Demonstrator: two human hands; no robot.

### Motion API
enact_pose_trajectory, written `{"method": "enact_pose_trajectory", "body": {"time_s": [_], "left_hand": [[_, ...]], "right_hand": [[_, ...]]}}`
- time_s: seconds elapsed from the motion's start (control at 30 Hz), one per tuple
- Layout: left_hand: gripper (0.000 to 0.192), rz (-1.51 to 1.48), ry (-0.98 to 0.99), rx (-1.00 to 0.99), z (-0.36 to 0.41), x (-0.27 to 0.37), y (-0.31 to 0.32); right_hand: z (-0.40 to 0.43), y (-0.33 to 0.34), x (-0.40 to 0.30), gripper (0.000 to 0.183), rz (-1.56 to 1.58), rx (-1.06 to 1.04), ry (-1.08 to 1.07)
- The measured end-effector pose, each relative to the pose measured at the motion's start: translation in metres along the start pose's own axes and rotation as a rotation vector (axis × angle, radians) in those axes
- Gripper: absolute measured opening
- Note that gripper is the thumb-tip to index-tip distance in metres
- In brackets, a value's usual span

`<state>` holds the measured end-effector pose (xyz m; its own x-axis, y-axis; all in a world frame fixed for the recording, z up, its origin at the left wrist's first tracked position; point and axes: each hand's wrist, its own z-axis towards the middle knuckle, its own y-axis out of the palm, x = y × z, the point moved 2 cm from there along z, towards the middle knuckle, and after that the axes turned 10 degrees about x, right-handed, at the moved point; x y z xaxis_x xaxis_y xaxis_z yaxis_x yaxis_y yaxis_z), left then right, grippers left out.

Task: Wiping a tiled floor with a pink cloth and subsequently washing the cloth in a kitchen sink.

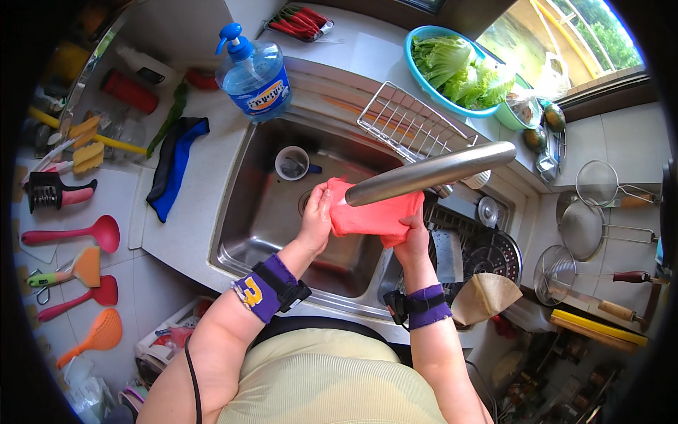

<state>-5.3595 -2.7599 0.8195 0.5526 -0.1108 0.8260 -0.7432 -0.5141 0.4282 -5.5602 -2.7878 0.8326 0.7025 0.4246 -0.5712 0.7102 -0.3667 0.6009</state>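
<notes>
Between my two hands a coral-red cloth (pixel 371 214) is stretched out over the steel sink (pixel 254 233). My left hand (pixel 316 220) grips its left edge, and wet fingers show on that side. At the cloth's right end, my right hand (pixel 413 233) pinches the edge with the thumb on top. The metal faucet spout (pixel 429 172) reaches over the cloth and hides part of it; its tip is just above the cloth. Inside the basin, beyond my left hand, sits a white mug (pixel 292 162) with a blue handle.
A blue pump bottle of dish soap (pixel 257 79) stands at the basin's back left corner. A wire rack (pixel 408 122) crosses the back rim. Lettuce fills a turquoise basket (pixel 410 63). To the right are a cleaver blade (pixel 446 254), a perforated steel disc (pixel 495 254) and hanging strainers (pixel 581 228).
</notes>
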Motion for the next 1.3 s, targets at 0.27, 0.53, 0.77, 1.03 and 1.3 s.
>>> {"method": "enact_pose_trajectory", "body": {"time_s": [0.27, 0.53, 0.77, 1.03, 1.3], "left_hand": [[0.033, -0.049, -0.114, -0.054, -0.001, 0.013, 0.012], [0.037, -0.018, -0.047, 0.09, -0.007, 0.032, -0.024], [0.048, -0.076, -0.27, 0.021, -0.029, 0.057, -0.018], [0.065, 0.95, -0.038, -0.132, -0.038, 0.023, -0.016], [0.041, 0.334, -0.281, -0.021, -0.046, 0.022, -0.007]], "right_hand": [[-0.002, -0.004, -0.003, 0.078, 0.024, -0.004, 0.02], [0.009, 0.014, 0.037, 0.072, -0.293, -0.035, 0.02], [0.0, 0.059, 0.07, 0.051, -0.479, -0.123, 0.227], [-0.019, 0.058, 0.073, 0.044, -0.683, -0.344, 0.286], [-0.016, 0.048, 0.082, 0.037, -0.633, -0.171, 0.185]]}}
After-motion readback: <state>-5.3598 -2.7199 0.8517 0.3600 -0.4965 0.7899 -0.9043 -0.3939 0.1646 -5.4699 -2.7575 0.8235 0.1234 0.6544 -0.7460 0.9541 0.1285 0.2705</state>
